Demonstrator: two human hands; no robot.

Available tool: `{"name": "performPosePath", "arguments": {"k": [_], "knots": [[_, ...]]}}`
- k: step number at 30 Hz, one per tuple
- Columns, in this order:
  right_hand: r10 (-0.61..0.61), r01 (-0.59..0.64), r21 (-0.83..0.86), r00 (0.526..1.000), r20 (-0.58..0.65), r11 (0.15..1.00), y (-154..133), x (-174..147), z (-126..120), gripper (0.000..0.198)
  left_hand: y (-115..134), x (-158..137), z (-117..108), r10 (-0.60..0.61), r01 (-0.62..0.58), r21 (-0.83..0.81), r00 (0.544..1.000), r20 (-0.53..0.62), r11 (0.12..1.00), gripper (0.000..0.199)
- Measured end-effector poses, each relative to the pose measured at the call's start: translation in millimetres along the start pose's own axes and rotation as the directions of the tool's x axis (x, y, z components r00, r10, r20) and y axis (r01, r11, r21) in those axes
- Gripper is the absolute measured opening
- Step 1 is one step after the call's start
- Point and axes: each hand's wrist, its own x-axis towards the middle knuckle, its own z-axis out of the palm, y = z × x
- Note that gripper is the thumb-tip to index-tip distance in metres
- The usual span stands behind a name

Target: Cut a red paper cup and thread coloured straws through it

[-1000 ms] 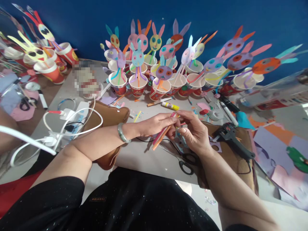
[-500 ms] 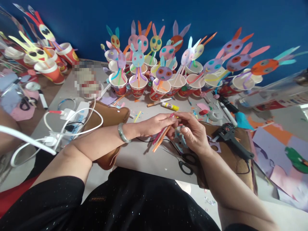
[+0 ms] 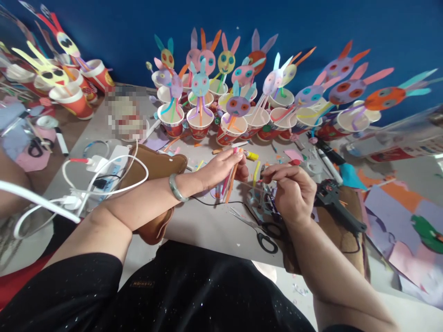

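Note:
My left hand [image 3: 221, 167] grips a small bunch of paper strips [image 3: 231, 179], pink and orange, that hang down from its fingers above the grey table [image 3: 207, 226]. My right hand [image 3: 292, 191] sits just to the right of it and pinches a single yellow strip [image 3: 255, 173] between thumb and forefinger. A green bangle [image 3: 176, 190] circles my left wrist. Black scissors [image 3: 265, 233] lie on the table below my right hand. Paper cutouts [image 3: 263, 203] lie partly hidden under that hand.
Several red paper cups with coloured paper bunny faces [image 3: 200, 117] crowd the back along the blue wall. A black glue gun [image 3: 337, 203] lies at right, a brown pouch [image 3: 155, 170] and white cables [image 3: 100, 180] at left, a glue stick [image 3: 249, 155] behind my hands.
My hands have drawn apart. The right hand pulled one yellow strip out of the bunch and shifted right; the left hand lifted slightly with the remaining strips.

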Motion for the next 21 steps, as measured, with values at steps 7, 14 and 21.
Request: {"name": "performPosePath", "arguments": {"k": [7,14,21], "knots": [[0.310,-0.274,-0.161,0.912,0.269,0.948,-24,-9,14,0.019,-1,-2,2,0.065,-0.065,0.000,0.998,-0.026,0.998,0.025],[0.386,-0.357,-0.148,0.826,0.410,0.922,-27,-9,23,0.039,0,-3,3,0.100,-0.101,-0.037,0.995,-0.009,0.994,0.024],[0.444,-0.480,0.008,0.816,0.370,0.877,-19,-12,22,0.047,5,-3,5,0.108,-0.110,-0.030,0.992,-0.071,0.993,0.024]]}}
